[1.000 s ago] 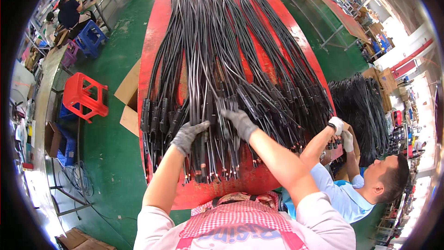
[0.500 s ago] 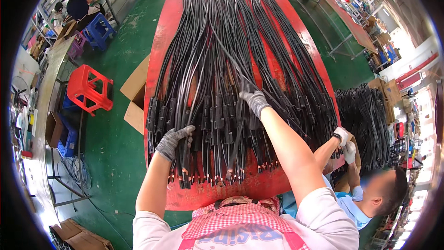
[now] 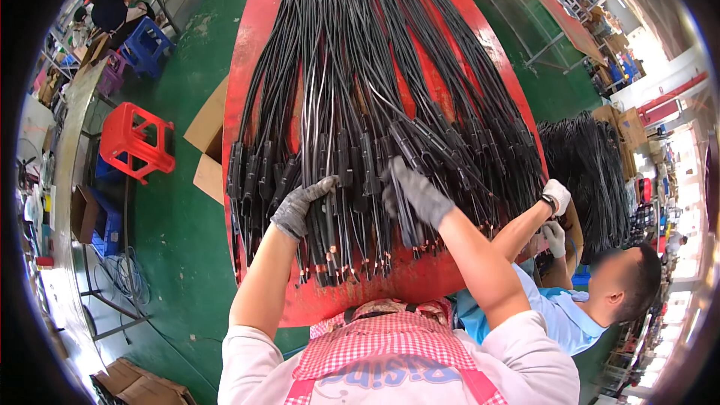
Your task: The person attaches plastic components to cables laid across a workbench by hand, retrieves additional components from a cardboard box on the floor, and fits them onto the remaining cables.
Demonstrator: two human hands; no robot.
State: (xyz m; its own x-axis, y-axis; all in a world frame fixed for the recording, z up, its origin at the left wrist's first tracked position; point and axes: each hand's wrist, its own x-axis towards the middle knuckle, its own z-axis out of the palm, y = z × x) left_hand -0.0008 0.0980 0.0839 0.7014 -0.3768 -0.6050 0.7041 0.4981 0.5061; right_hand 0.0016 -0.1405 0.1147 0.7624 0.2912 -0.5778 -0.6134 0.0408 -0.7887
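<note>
Many long black cables (image 3: 330, 67) run down a red table, with thicker black sleeve-like pieces (image 3: 366, 163) near their stripped, copper-coloured ends (image 3: 332, 255). My left hand (image 3: 300, 206), in a grey glove, is closed around several cables at the left of the spread, its thumb pointing right. To its right, my gloved right hand (image 3: 420, 191) lies over the middle cables, slightly blurred. Its fingers curl around cables whose ends hang below the palm; the exact number in its grasp is hidden.
At the right corner of the red table (image 3: 360, 296), a co-worker in light blue (image 3: 574, 319) has white-gloved hands (image 3: 556, 195) by the cable ends. Behind hangs a black cable heap (image 3: 589, 180). Leftward are an open cardboard box (image 3: 208, 124) and a red stool (image 3: 135, 142).
My right hand has drawn down toward the cable ends. My left hand stays on its bundle, slightly shifted right. The co-worker's lower hand has moved left and the view has shifted a little.
</note>
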